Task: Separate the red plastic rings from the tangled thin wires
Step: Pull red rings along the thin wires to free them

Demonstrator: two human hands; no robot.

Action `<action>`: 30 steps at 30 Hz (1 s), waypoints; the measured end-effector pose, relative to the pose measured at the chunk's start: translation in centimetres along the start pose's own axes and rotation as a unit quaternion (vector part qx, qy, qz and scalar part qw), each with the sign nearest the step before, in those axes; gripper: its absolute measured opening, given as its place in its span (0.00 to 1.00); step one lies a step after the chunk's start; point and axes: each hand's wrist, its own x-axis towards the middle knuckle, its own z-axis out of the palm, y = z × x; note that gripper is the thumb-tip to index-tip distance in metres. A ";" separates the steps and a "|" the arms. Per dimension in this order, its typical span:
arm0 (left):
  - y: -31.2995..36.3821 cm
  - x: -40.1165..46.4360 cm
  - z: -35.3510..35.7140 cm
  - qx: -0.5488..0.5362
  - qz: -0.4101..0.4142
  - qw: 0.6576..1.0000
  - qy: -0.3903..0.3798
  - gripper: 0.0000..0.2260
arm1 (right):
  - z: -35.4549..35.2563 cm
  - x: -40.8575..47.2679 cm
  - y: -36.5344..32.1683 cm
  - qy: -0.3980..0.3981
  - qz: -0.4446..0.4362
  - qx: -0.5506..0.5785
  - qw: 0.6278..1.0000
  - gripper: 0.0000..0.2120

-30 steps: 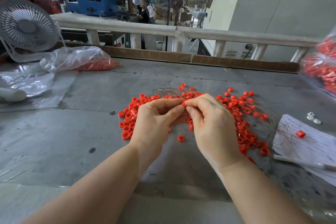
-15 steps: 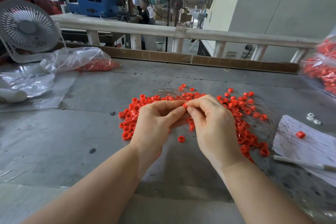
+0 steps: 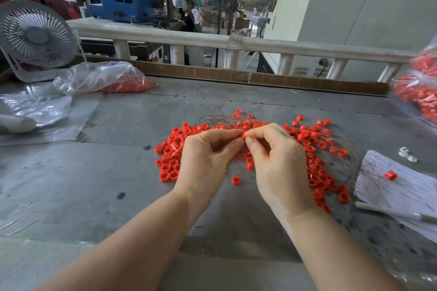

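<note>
Both the left hand and the right hand pinch one light, stiff ring; the springy wires at 3 o'clock probably snag.

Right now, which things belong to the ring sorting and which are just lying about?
In the job: rings, wires, left hand, right hand pinching one ring.
Lying about: fan, bag, paper, pen.
</note>
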 end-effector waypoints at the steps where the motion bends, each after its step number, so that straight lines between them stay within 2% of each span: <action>1: 0.0 0.0 0.0 -0.014 -0.007 1.000 -0.009 0.11 | -0.1 0.0 0.0 0.002 0.000 0.000 1.000 0.04; 4: 0.1 0.0 0.0 -0.062 -0.035 0.997 -0.027 0.10 | -0.2 0.1 0.1 0.006 -0.005 0.005 1.000 0.05; 9: 0.3 0.1 -0.2 -0.112 -0.064 0.992 -0.010 0.09 | -0.1 0.0 0.1 -0.015 -0.027 0.011 0.999 0.04; 15: 0.2 0.1 -0.2 -0.094 -0.082 0.992 -0.003 0.07 | -0.2 -0.1 0.2 -0.009 -0.053 -0.022 0.998 0.05; 22: 0.2 0.1 -0.1 -0.087 -0.088 0.992 -0.002 0.11 | -0.5 0.0 0.4 -0.012 -0.086 -0.058 0.995 0.04; 30: 0.0 -0.1 0.3 -0.062 -0.076 0.995 -0.012 0.08 | -0.5 0.0 0.6 -0.007 -0.104 -0.106 0.989 0.03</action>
